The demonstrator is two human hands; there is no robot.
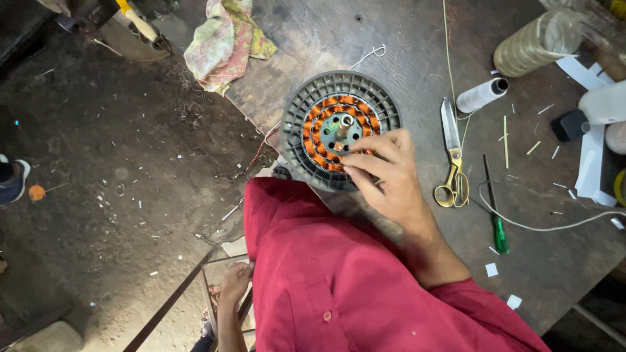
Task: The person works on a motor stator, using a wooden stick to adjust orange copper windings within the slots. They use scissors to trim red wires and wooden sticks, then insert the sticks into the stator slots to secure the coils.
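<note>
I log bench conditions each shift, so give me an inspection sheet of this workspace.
Surface: dark, worn worktable, scattered with paper scraps.
Job's things: round grey motor housing with copper windings around a central shaft.
Clutter: scissors, green screwdriver, white thread spool, patterned rag, plastic bottle.
Hands: right hand fingertips on the windings; left hand low beside the table, on a metal frame.
Cables: white cord along the table's right side.
Surroundings: dirty floor with debris.

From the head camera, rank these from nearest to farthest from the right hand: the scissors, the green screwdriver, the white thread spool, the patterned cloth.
From the right hand:
1. Scissors, just to its right.
2. Green screwdriver, further right, lower on the table.
3. White thread spool, upper right.
4. Patterned cloth, far upper left.
</note>
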